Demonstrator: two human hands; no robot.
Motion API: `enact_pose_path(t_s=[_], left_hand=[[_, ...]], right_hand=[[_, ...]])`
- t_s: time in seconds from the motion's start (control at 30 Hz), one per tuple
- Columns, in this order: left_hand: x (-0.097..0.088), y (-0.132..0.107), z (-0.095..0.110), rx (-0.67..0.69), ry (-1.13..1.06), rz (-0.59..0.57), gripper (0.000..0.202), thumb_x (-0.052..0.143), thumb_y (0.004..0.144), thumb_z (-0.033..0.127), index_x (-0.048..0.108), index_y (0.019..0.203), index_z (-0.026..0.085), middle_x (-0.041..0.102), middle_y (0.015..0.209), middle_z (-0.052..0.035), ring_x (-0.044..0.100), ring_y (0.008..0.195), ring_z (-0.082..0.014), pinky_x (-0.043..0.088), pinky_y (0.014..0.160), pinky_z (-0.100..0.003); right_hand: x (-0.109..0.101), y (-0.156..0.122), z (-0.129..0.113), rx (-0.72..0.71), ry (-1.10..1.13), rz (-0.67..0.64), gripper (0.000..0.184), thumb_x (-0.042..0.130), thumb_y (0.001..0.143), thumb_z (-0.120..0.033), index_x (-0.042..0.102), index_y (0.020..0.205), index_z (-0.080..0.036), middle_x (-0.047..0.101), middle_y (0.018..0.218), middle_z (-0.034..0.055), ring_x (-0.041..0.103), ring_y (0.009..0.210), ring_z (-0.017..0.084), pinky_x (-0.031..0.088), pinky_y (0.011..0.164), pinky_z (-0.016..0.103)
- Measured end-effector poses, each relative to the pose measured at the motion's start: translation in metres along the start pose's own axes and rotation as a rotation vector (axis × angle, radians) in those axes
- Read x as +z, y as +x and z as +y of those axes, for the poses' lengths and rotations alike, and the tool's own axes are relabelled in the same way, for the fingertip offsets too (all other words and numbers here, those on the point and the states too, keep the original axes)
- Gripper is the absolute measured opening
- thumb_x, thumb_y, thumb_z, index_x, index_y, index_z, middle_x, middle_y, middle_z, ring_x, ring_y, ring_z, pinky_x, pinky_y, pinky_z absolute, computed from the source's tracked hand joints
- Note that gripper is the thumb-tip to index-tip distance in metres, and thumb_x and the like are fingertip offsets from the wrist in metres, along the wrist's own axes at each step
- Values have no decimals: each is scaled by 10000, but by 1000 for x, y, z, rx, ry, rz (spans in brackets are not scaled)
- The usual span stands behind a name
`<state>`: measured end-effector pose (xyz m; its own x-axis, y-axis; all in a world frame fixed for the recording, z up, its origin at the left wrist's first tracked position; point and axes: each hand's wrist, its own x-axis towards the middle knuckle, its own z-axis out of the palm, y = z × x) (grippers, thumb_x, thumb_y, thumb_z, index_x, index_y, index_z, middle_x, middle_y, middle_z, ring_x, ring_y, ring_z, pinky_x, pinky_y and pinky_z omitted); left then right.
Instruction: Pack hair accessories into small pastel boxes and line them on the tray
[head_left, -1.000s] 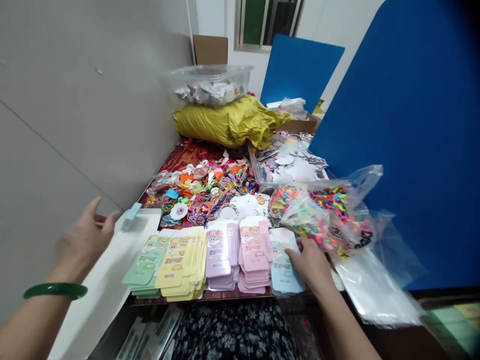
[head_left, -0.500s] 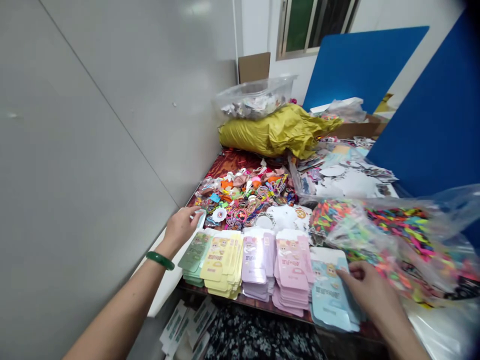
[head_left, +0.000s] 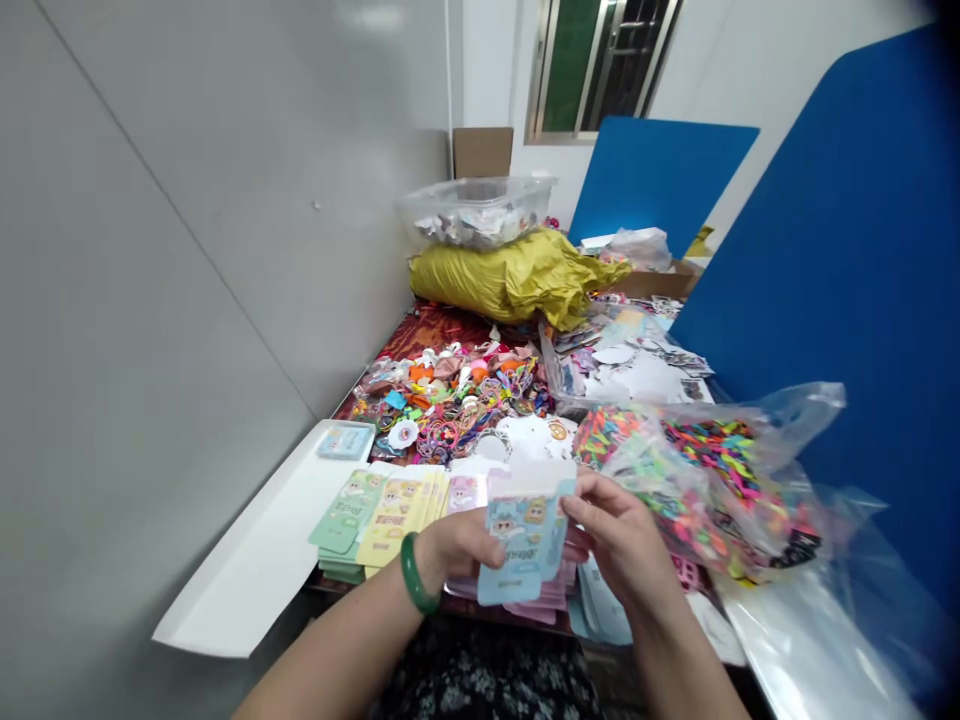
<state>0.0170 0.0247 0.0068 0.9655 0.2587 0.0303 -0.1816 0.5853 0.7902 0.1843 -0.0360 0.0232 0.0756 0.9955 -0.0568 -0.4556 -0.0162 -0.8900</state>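
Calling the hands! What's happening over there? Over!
Left hand: holding blue packets, thumb in front. Right hand: pinching their upper right edge. In the way: packets partly hide pink stack.

The light-blue packets (head_left: 521, 550) show cartoon figures; the other packets (head_left: 390, 515) are green, yellow, lilac and pink; the bangle (head_left: 418, 577) is deep green.

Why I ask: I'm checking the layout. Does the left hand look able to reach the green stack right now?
Probably yes: the green stack looks uncovered on top, left of the left hand, though that hand holds light blue cards and may need to release them first.
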Motion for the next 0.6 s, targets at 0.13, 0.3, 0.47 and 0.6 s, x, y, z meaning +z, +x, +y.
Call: enact_pose_path(t_s=[0.13,0.3,0.47,0.6], left_hand=[[3,1,-6,32,-57,86,689,843,481,367,645,1079,88,676,1036,-164,626,944,-284,464,829,-329],[9,8,-8,172,-14,538,449,818,597,268,668,991,114,696,855,-88,636,734,-182,497,736,-307],[11,11,-11,106,168,669,511,823,606,277,608,1032,94,674,866,-80,634,777,-201,499,721,-309],[13,7,-5,278,258,824,832,800,647,232,301,1313,236,642,1029,-66,640,826,-200,506,708,-299]], right_hand=[[2,-2,13,-52,-12,-54,141,674,797,-302,578,766,-203,516,548,-64,387,343,61,308,335,178],[8,1,22,-297,-176,61,284,718,748,-300,645,1016,-242,661,947,35,626,817,174,516,712,274],[10,11,33,-267,-409,166,192,692,745,-376,715,835,-208,704,862,57,635,834,230,507,775,339],[5,18,41,-162,-236,157,428,669,772,-412,603,1155,-233,692,979,67,645,846,227,518,770,358]])
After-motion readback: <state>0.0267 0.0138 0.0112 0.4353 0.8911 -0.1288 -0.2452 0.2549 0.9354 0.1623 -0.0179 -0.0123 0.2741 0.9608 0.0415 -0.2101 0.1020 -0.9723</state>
